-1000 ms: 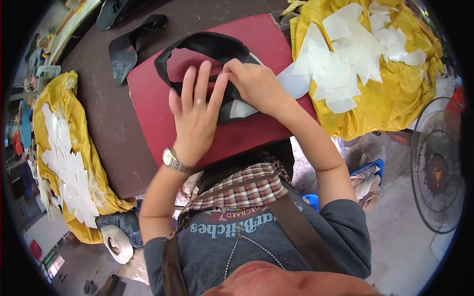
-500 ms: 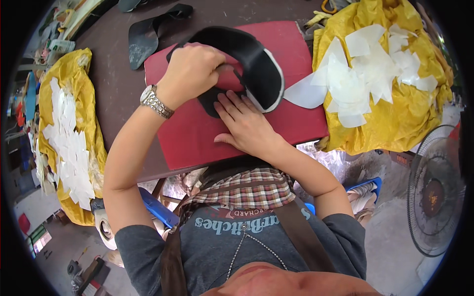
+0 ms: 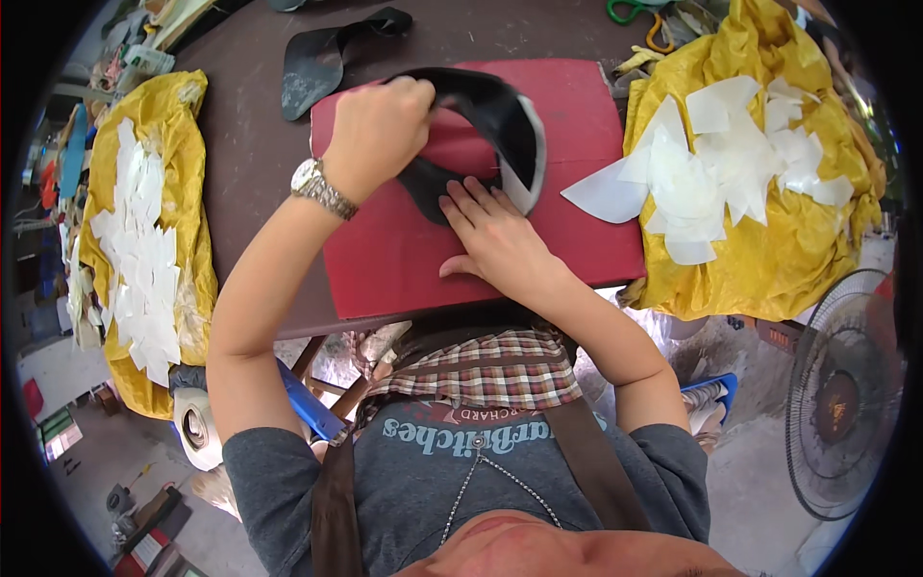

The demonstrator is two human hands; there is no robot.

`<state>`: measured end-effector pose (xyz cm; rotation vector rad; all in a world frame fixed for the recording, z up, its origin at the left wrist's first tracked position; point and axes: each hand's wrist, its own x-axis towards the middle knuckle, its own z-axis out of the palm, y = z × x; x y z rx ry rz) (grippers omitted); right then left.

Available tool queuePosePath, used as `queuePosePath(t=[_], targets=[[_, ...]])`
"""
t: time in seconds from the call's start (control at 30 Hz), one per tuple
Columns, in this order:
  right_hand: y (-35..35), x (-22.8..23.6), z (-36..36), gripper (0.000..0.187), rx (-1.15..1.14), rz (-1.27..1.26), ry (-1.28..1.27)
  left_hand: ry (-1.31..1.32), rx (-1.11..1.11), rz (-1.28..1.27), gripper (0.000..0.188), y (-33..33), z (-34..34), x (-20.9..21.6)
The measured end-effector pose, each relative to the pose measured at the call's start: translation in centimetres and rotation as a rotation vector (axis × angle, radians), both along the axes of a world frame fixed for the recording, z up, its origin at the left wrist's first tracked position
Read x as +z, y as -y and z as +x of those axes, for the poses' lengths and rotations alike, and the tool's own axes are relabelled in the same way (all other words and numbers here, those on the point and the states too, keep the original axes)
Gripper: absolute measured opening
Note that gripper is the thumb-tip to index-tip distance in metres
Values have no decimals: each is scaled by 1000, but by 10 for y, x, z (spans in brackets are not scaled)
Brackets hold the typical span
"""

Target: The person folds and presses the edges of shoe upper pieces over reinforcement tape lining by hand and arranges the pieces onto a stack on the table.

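A black shoe upper (image 3: 519,125), bent into a loop with a white edge at its right end, lies partly raised over the red board (image 3: 385,279). My left hand (image 3: 380,130), with a watch at the wrist, is closed around the loop's upper left part; its grip hides the piece there. Flat on the lower part of the same upper, beside the white edge, rests my right hand (image 3: 495,240), fingers stretched and thumb apart. Another black upper (image 3: 312,72) lies on the brown table beyond the board's far left corner.
White thin sheet pieces lie on a yellow bag (image 3: 769,260) at right and another yellow bag (image 3: 190,125) at left. Green-handled scissors (image 3: 623,10) are at the far right. A black fan (image 3: 841,404) stands on the right, a blue object (image 3: 312,409) below the table.
My left hand has pulled the held part of the upper up and away, and the loop has shifted and narrowed. My right hand stays flat on it. The whole view has shifted slightly.
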<state>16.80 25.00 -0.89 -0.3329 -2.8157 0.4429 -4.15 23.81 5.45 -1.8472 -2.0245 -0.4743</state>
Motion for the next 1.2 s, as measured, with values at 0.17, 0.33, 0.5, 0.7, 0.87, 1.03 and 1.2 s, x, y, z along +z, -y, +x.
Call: queuePosePath(t=[0.17, 0.33, 0.5, 0.7, 0.87, 1.03, 1.2], targets=[[-2, 14, 0, 67, -60, -226, 76, -53, -188, -307, 25, 46, -4, 17], [-5, 17, -6, 61, -96, -252, 67, -273, -249, -426, 38, 92, -28, 3], [1, 5, -21, 56, -113, -35, -118, -261, -394, -213, 37, 119, -20, -30], [5, 22, -36, 49, -281, -485, -92, -216, -346, -66, 34, 130, -6, -51], [-9, 27, -46, 41, -576, -1283, 80, -197, -311, -7, 34, 129, 0, -55], [-6, 8, -50, 35, -284, -257, -439, -176, -323, -55, 34, 128, 2, -42], [-2, 16, -50, 37, -335, -439, -229, -188, -328, -96, 35, 132, 7, -43]])
